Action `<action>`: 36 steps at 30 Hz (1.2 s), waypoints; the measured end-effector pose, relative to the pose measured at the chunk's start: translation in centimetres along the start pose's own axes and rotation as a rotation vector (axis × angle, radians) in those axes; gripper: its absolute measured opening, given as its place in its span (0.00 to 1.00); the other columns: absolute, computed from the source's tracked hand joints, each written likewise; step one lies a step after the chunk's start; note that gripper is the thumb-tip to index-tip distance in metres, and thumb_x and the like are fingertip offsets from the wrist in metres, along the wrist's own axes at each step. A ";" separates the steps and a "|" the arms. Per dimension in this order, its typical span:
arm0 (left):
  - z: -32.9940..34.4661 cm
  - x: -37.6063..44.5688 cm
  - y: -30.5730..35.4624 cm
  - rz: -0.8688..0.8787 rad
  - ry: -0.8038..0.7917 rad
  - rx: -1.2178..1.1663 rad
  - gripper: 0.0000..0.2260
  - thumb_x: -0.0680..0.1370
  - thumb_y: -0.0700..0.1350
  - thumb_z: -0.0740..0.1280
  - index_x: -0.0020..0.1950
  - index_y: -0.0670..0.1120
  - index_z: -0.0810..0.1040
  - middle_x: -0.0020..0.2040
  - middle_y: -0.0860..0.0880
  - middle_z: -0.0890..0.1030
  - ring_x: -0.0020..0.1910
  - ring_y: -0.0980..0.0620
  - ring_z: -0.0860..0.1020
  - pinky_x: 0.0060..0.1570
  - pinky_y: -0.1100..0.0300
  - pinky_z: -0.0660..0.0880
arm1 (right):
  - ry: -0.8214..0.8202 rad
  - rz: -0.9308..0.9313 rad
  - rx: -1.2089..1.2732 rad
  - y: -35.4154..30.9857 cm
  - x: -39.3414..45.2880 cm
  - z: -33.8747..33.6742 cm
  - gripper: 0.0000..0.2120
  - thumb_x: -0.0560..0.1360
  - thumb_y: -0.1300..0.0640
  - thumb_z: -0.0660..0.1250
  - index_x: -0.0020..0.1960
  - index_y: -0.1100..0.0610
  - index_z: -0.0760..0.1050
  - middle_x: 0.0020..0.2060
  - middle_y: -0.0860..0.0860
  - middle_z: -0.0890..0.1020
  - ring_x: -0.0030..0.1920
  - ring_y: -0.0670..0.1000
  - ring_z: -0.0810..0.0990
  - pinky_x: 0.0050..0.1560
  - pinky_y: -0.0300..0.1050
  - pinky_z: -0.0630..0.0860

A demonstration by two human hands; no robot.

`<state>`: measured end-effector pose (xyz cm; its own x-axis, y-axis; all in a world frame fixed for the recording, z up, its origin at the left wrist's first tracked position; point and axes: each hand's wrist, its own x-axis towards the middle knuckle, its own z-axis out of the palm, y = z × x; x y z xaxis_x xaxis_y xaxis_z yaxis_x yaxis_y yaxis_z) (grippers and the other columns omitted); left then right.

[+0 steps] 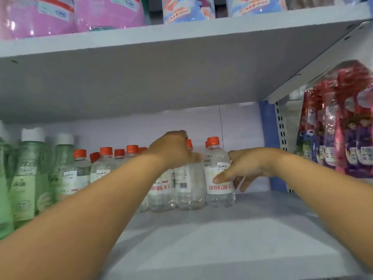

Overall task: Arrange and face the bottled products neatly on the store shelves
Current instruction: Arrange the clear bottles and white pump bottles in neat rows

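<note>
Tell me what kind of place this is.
Most likely a shop aisle. Metal shelves hold rows of identical clear bottles with orange caps and price stickers, green bottles beside them, and packets hanging at the right. Both hands, left and right, are on the clear bottles.

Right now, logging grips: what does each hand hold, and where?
Left hand grips a clear bottle at its neck; right hand holds the end bottle by its labelled body.

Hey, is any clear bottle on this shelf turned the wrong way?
Yes. The middle front clear bottle shows its barcode, while the rightmost bottle, held by the right hand, shows red lettering.
</note>
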<state>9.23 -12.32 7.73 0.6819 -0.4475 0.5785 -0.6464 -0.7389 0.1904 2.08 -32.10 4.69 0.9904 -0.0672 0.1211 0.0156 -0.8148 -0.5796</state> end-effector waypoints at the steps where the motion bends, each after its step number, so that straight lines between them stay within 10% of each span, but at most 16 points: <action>1: 0.2 0.2 0.0 0.004 -0.004 0.001 0.26 0.71 0.66 0.73 0.58 0.51 0.73 0.50 0.53 0.76 0.40 0.54 0.77 0.38 0.57 0.75 | 0.027 -0.022 0.031 0.1 0.1 0.0 0.19 0.73 0.47 0.76 0.59 0.52 0.77 0.52 0.54 0.86 0.54 0.56 0.85 0.58 0.53 0.82; 12: 0.0 1.0 -1.6 0.079 -0.023 0.021 0.18 0.78 0.58 0.66 0.65 0.55 0.74 0.57 0.55 0.77 0.54 0.51 0.76 0.56 0.54 0.76 | 0.247 -0.161 0.259 0.0 0.5 -0.3 0.22 0.75 0.47 0.73 0.64 0.54 0.73 0.56 0.50 0.83 0.53 0.46 0.83 0.51 0.42 0.81; 19: 1.1 0.4 -1.1 0.032 0.145 0.160 0.25 0.72 0.71 0.66 0.58 0.53 0.73 0.46 0.55 0.78 0.48 0.52 0.77 0.41 0.57 0.73 | 0.338 -0.185 0.208 -0.1 0.4 0.2 0.17 0.76 0.47 0.73 0.62 0.52 0.76 0.54 0.48 0.82 0.51 0.47 0.83 0.49 0.44 0.83; 25: 0.5 0.7 -1.5 0.136 0.042 0.002 0.23 0.82 0.54 0.62 0.77 0.54 0.66 0.73 0.49 0.71 0.70 0.48 0.71 0.61 0.60 0.68 | 0.308 -0.179 0.292 -0.2 0.6 0.3 0.16 0.78 0.51 0.70 0.64 0.53 0.76 0.53 0.48 0.84 0.51 0.46 0.84 0.47 0.39 0.81; 36: 2.0 1.0 -0.5 0.065 0.100 -0.167 0.22 0.84 0.50 0.61 0.78 0.49 0.64 0.71 0.45 0.71 0.54 0.49 0.75 0.50 0.61 0.71 | 0.354 -0.176 0.284 0.2 0.9 0.7 0.25 0.74 0.46 0.74 0.67 0.51 0.72 0.56 0.49 0.80 0.51 0.46 0.82 0.46 0.39 0.79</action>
<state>10.98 -13.43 6.61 0.6045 -0.4333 0.6684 -0.7416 -0.6125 0.2736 3.11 -31.88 4.13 0.8624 -0.1743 0.4754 0.2644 -0.6456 -0.7164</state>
